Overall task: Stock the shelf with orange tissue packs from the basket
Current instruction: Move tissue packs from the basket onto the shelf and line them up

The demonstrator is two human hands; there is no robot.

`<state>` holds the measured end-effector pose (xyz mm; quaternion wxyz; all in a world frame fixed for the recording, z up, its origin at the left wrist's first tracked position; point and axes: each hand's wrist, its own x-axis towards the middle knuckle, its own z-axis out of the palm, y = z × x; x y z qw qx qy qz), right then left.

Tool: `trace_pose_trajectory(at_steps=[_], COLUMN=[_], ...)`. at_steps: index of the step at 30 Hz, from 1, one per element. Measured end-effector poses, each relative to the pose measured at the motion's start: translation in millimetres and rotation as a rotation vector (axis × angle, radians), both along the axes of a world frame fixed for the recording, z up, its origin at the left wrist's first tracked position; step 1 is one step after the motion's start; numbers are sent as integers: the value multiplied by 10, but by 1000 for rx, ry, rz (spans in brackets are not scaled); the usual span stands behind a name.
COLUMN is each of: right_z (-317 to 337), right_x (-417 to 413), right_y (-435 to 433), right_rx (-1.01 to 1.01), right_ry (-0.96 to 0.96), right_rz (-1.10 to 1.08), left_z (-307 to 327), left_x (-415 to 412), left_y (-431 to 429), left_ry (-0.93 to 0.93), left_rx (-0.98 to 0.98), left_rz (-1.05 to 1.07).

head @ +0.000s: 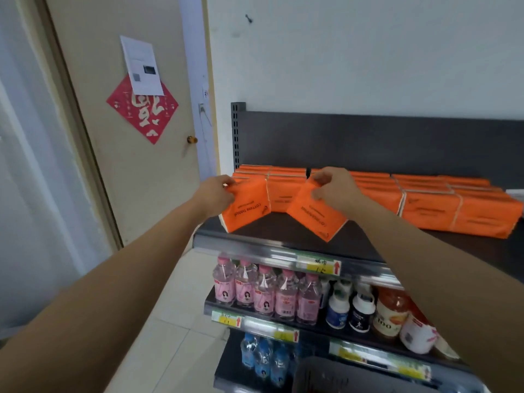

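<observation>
Both arms reach out over the dark top shelf [278, 226]. My left hand [217, 194] grips the upper corner of one orange tissue pack [249, 207], tilted with its lower edge near the shelf's front left. My right hand [336, 188] pinches the top of a second orange tissue pack [314, 215], also tilted, a little to the right. Behind them, rows of stacked orange tissue packs [431, 205] line the back of the shelf from left to right. The dark basket [320, 375] shows only as a blurred rim at the bottom.
Below the top shelf stand pink-capped bottles [266, 293], white and dark bottles [350, 309] and an orange drink [390, 313]; blue bottles [263, 361] fill the lower row. A beige door [136, 171] with a red paper sign stands left of the shelf unit.
</observation>
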<state>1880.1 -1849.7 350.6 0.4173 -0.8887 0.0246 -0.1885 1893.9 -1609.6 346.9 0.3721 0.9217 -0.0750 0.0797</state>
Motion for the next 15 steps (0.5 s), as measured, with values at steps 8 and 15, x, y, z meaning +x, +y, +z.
trace_pose_trajectory(at_steps=[8, 15], right_z=[-121, -285], right_x=[663, 969], right_y=[426, 590], right_rx=[-307, -494], right_ry=[70, 159], right_rz=[36, 16], left_z=[-139, -353], left_x=[777, 1289], left_y=[251, 251], left_ry=[57, 36], left_rx=[84, 64], left_rz=[-85, -169])
